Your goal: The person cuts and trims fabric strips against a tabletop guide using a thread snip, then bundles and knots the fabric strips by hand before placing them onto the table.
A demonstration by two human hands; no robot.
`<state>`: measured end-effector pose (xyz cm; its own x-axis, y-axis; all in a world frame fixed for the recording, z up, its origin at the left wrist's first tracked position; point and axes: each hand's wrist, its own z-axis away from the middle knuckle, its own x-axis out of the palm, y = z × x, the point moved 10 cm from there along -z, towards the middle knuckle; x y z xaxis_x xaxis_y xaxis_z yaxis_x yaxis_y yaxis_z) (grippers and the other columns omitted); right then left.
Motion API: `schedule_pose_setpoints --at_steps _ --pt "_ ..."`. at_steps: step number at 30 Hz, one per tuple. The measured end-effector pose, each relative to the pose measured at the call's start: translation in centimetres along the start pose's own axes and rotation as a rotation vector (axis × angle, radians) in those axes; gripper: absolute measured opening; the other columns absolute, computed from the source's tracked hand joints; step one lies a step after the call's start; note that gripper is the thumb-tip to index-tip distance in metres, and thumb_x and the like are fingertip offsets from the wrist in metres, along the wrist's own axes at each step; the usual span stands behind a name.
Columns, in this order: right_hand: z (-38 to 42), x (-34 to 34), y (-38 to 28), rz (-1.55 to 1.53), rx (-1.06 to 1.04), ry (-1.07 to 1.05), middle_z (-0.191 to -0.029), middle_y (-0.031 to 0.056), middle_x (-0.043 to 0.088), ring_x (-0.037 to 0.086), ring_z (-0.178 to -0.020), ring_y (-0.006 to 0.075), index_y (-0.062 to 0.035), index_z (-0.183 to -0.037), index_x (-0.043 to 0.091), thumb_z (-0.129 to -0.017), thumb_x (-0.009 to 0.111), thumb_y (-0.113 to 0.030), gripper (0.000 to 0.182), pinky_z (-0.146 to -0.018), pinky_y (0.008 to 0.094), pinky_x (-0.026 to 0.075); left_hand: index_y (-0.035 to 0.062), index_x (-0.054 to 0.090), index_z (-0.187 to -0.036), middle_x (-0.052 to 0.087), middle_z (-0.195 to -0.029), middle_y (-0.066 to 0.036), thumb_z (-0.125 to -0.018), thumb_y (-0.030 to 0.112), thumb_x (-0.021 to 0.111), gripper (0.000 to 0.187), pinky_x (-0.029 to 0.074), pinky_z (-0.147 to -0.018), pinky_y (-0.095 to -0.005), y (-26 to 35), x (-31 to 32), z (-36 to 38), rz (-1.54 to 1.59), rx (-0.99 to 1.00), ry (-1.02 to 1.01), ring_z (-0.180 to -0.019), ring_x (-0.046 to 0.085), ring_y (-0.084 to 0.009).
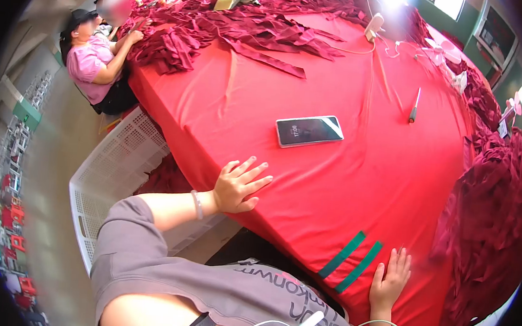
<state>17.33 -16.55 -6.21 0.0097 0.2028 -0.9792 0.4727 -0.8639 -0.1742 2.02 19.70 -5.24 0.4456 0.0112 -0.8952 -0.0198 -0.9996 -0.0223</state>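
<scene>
My left hand [241, 186] lies on the red cloth [332, 186] covering the table, near its edge, with fingers spread and nothing in them. A bracelet circles that wrist. Flat on the same cloth rests my right hand [391, 278], fingers stretched out and holding nothing. Just left of it, two green strips [358, 267] lie side by side, apart from the fingers. A phone [309, 131] with a lit screen lies beyond my left hand. Farther right is a thin pointed tool with a dark handle [412, 116].
Heaps of dark red fabric strips [246, 32] cover the far table, with more fabric [487, 221] along the right side. A white plastic basket [116, 159] stands below the left edge. A person in pink [92, 63] works at the far left. A cable with a plug [374, 25] lies at the back.
</scene>
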Motion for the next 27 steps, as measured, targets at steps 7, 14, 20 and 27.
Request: schedule_pose_setpoints --at_steps 7,14,20,27 --pt "0.2 0.3 -0.4 0.052 -0.030 -0.033 -0.144 0.0165 0.032 0.024 -0.134 0.0385 -0.0038 -0.130 0.045 -0.083 0.048 -0.024 0.051 -0.102 0.0574 0.021 0.0183 0.057 -0.123 0.047 -0.134 -0.012 -0.083 0.041 0.040 0.049 0.029 -0.095 -0.0450 -0.1 0.3 -0.4 0.005 0.009 -0.139 -0.122 0.044 -0.0322" --pt "0.4 0.6 -0.7 0.049 -0.105 -0.052 -0.145 0.0151 0.030 0.022 -0.135 0.0392 -0.0062 -0.132 0.045 -0.081 0.049 -0.024 0.054 -0.105 0.0570 0.016 0.0209 0.055 -0.125 0.045 -0.135 -0.011 -0.081 0.041 0.043 0.050 0.027 -0.097 -0.0455 -0.5 0.5 -0.5 0.066 -0.032 -0.201 -0.125 0.041 -0.0311" --pt "0.6 1.5 -0.8 0.094 -0.139 -0.065 -0.147 0.0081 0.030 0.022 -0.137 0.0309 -0.0120 -0.134 0.043 -0.083 0.046 -0.022 0.051 -0.107 0.0536 0.009 0.0235 0.049 -0.130 0.038 -0.140 -0.008 -0.077 0.041 0.047 0.056 0.024 -0.100 -0.0466 -0.6 1.0 -0.2 0.064 -0.089 -0.292 -0.131 0.031 -0.0299" --pt "0.4 0.7 -2.3 0.167 -0.152 -0.045 -0.143 0.0115 0.034 0.031 -0.131 0.0319 -0.0113 -0.134 0.040 -0.082 0.049 -0.015 0.054 -0.102 0.0519 0.025 0.0224 0.038 -0.136 0.025 -0.147 -0.008 -0.078 0.032 0.049 0.059 0.021 -0.105 -0.0556 0.0 1.9 0.4 0.109 -0.296 -0.431 -0.135 0.020 -0.0328"
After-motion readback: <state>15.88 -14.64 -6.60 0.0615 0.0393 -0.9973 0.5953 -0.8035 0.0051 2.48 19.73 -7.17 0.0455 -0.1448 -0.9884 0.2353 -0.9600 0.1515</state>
